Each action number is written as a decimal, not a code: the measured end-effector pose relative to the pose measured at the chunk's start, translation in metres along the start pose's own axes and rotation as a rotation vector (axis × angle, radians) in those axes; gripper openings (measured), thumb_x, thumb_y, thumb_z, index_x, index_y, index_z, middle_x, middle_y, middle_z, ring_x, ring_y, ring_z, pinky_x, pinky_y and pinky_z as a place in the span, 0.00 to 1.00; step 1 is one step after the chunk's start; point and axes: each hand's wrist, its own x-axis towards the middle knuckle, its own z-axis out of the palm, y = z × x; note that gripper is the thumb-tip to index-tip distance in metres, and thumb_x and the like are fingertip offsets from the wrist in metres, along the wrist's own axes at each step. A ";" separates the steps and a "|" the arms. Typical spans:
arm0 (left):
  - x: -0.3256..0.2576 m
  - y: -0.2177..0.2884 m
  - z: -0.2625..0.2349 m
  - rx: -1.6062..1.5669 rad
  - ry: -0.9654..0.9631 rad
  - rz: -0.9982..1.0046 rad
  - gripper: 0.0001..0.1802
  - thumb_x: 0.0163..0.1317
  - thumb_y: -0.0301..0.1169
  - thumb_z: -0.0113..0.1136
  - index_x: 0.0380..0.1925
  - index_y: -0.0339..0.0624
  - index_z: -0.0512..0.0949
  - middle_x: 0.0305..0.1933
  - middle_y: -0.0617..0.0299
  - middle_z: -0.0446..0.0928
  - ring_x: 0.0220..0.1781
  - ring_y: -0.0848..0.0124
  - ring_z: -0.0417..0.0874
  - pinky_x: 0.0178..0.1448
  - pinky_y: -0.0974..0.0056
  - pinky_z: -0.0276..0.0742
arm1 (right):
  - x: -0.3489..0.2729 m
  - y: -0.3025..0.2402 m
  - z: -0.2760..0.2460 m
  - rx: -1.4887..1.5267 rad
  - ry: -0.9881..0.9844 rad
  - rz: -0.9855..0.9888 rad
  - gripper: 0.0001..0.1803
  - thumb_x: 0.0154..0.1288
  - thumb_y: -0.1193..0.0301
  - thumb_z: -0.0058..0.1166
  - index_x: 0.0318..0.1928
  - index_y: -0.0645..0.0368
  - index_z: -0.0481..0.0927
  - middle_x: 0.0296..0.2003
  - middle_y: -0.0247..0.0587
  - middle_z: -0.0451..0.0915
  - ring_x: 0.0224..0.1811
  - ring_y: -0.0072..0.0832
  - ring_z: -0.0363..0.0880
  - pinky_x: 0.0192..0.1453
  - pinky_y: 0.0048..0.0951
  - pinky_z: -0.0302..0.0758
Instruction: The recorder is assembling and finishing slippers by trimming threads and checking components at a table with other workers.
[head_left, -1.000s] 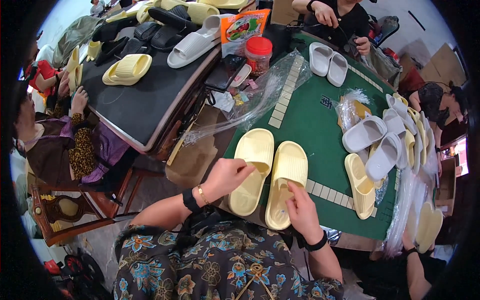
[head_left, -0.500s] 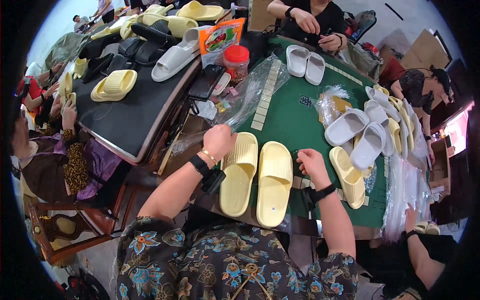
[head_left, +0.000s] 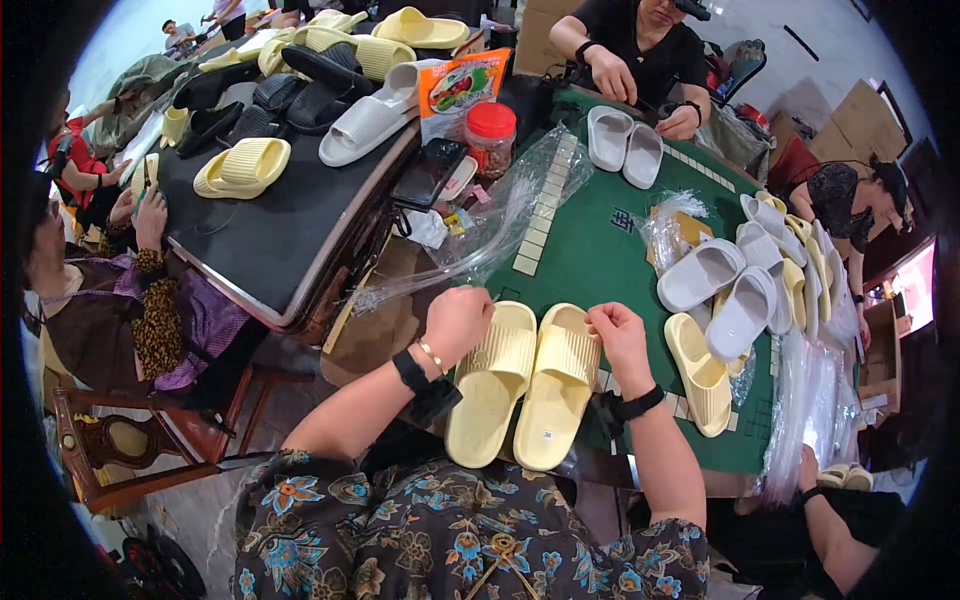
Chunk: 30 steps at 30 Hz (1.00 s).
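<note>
Two pale yellow slide slippers lie side by side in front of me, soles down, toes pointing away. Beside the ribbed strap of the left slipper [head_left: 480, 415] is my left hand [head_left: 458, 325], closed in a loose fist; whatever it may hold is hidden. My right hand [head_left: 622, 345] is pinched at the outer edge of the right slipper [head_left: 550, 410], its fingertips against the ribbed strap near the toe. Anything between those fingertips is too small to make out. The two slippers' toe ends almost touch.
Grey and yellow slippers [head_left: 740, 300] are heaped at right, by clear plastic bags [head_left: 805, 410]. A grey pair [head_left: 625, 145] sits across the green table [head_left: 590, 260], near a co-worker's hands. Left are thin clear plastic strands [head_left: 430, 275], a red-lidded jar [head_left: 490, 140] and a black table [head_left: 290, 230] with slippers.
My right hand has moved in to the right slipper's strap. The right slipper has turned, bringing its toe close to the left one. The whole view has shifted slightly.
</note>
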 end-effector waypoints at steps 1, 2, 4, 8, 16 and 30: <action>-0.004 0.005 0.001 -0.019 0.054 0.085 0.07 0.57 0.32 0.59 0.25 0.43 0.82 0.29 0.55 0.81 0.35 0.54 0.82 0.41 0.52 0.78 | -0.003 -0.005 0.004 -0.001 0.002 0.002 0.07 0.64 0.72 0.57 0.36 0.65 0.81 0.27 0.31 0.81 0.28 0.16 0.75 0.33 0.21 0.72; -0.005 0.010 0.002 -0.022 0.052 0.087 0.07 0.57 0.32 0.59 0.25 0.43 0.82 0.29 0.55 0.81 0.35 0.54 0.82 0.41 0.52 0.78 | -0.007 -0.010 0.010 -0.032 -0.020 -0.066 0.08 0.64 0.72 0.57 0.36 0.65 0.81 0.27 0.31 0.81 0.28 0.16 0.75 0.34 0.21 0.73; -0.006 0.022 0.003 -0.149 0.067 0.194 0.05 0.58 0.31 0.59 0.27 0.44 0.82 0.29 0.59 0.80 0.37 0.57 0.81 0.44 0.54 0.75 | -0.011 -0.012 0.022 -0.048 -0.060 -0.164 0.08 0.64 0.71 0.58 0.36 0.65 0.81 0.27 0.33 0.81 0.29 0.17 0.76 0.36 0.23 0.74; -0.004 0.039 0.009 -0.208 0.057 0.303 0.03 0.57 0.28 0.61 0.30 0.43 0.81 0.30 0.60 0.81 0.36 0.59 0.80 0.43 0.56 0.73 | -0.023 -0.016 0.037 -0.179 -0.103 -0.235 0.06 0.65 0.74 0.56 0.36 0.65 0.80 0.26 0.30 0.79 0.28 0.14 0.74 0.34 0.21 0.73; -0.007 0.042 0.016 -0.199 0.089 0.339 0.04 0.58 0.31 0.60 0.27 0.46 0.81 0.27 0.63 0.78 0.36 0.62 0.79 0.45 0.57 0.72 | -0.026 -0.016 0.038 -0.264 -0.072 -0.302 0.07 0.63 0.73 0.58 0.37 0.65 0.81 0.27 0.42 0.82 0.27 0.24 0.80 0.34 0.27 0.76; -0.009 0.041 0.014 -0.135 0.061 0.397 0.02 0.56 0.29 0.61 0.29 0.46 0.82 0.31 0.64 0.79 0.37 0.63 0.79 0.44 0.58 0.70 | -0.026 -0.018 0.041 -0.343 -0.078 -0.363 0.06 0.60 0.75 0.60 0.36 0.64 0.81 0.30 0.46 0.82 0.29 0.36 0.82 0.36 0.32 0.78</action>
